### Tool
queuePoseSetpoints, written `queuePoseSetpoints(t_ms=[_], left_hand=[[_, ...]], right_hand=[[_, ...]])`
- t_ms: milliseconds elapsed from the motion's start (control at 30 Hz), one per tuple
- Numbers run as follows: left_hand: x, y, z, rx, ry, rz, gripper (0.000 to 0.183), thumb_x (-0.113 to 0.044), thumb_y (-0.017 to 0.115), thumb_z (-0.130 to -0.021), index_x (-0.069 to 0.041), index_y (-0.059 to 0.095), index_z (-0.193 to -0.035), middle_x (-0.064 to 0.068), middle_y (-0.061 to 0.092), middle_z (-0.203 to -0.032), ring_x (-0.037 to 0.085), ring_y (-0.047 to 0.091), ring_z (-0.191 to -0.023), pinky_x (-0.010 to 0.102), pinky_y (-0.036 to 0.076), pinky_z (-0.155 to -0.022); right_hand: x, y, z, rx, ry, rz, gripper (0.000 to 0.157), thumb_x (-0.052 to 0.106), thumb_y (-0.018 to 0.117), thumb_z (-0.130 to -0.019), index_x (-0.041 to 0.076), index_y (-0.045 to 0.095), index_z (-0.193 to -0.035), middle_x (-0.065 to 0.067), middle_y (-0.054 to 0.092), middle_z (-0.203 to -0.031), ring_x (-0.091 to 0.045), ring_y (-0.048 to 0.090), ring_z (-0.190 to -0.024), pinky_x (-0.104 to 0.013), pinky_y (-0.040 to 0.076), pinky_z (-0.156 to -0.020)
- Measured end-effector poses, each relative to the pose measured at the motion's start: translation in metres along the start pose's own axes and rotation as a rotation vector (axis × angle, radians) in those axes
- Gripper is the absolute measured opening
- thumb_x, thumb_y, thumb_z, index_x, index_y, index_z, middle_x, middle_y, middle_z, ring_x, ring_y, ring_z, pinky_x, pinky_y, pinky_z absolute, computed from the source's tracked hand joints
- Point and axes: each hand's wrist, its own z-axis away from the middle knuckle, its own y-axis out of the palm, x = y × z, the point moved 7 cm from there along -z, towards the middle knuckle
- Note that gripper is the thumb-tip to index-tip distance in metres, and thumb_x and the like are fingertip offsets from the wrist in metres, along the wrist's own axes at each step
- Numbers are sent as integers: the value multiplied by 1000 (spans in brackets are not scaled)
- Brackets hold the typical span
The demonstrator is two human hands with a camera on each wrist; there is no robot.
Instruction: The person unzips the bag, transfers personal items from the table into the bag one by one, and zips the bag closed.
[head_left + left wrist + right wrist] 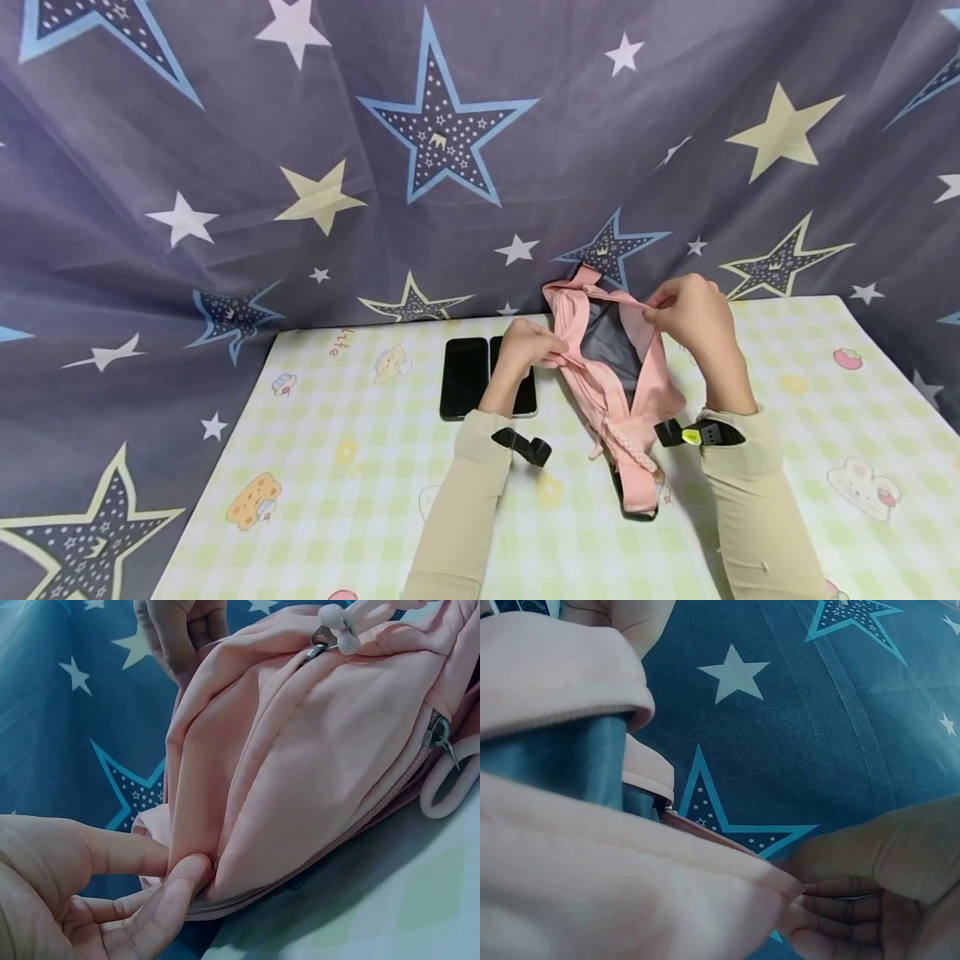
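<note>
A pink zippered bag [660,383] lies on the table, its mouth spread so that the grey lining [611,342] shows. On the left side of the opening, my left hand [529,343] pinches the fabric between thumb and fingers; the left wrist view shows this pinch at the fold near the zipper seam. My right hand [693,312] pinches the opposite edge near the far end, also seen in the right wrist view. Zipper pulls [439,733] with pale cord loops hang on the bag. What lies deep inside is hidden.
Left of the bag lie two dark phones, one [465,377] in full sight and another [527,396] partly behind my left hand. The checked tablecloth [360,500] carries cartoon prints. A star-patterned curtain [480,242] hangs right behind the table's far edge.
</note>
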Motion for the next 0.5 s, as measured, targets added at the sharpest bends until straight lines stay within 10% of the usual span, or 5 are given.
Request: queuePoseSetpoints(t_ms=[500], left_hand=[[-11, -3, 6, 80, 83, -42, 16, -1, 76, -86, 8, 75, -99, 23, 77, -89, 7, 66, -52, 24, 61, -59]], right_hand=[[8, 11, -1, 67, -48, -20, 19, 20, 79, -87, 2, 76, -82, -11, 74, -72, -28, 67, -67, -36, 46, -60]])
